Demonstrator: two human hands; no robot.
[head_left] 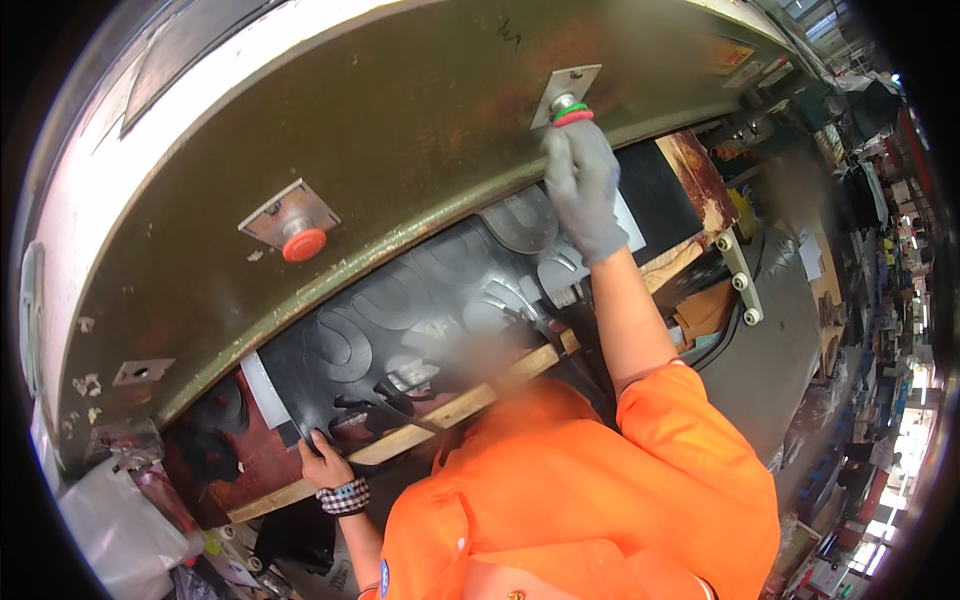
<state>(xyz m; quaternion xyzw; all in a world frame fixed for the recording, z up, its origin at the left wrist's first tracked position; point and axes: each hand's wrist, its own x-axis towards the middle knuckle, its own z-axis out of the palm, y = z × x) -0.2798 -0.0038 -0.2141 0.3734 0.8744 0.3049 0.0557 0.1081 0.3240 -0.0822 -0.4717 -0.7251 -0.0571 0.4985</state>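
Two hands worked apart at a machine with a broad olive-green beam (pixel 400 150). The right hand (pixel 585 195), in a grey glove (pixel 602 238), was raised to the beam with its fingers curled, meeting a red push-button with a green ring (pixel 573 114); whether its grip was clamped on the button or only pressed against it, I could not tell. The bare left hand (pixel 327 468), below a checked wristband (pixel 344 497), lay at the near left corner of a black sheet (pixel 425 270), its thumb along the edge; whether that grip was pinched on the sheet could not be made out.

The black sheet lay on a reddish-brown worktop (pixel 262 462), below the beam, and bore curved, U-like shapes; some of its middle was blurred. A pale wooden strip (pixel 400 443) ran along the worktop's near edge. A white strip (pixel 264 392) showed at the sheet's left end. Another red button (pixel 304 244) stood out from a square metal plate (pixel 320 205) farther left on the beam. Clear plastic (pixel 125 520) was bunched at lower left, and the person wore an orange shirt (pixel 600 480).
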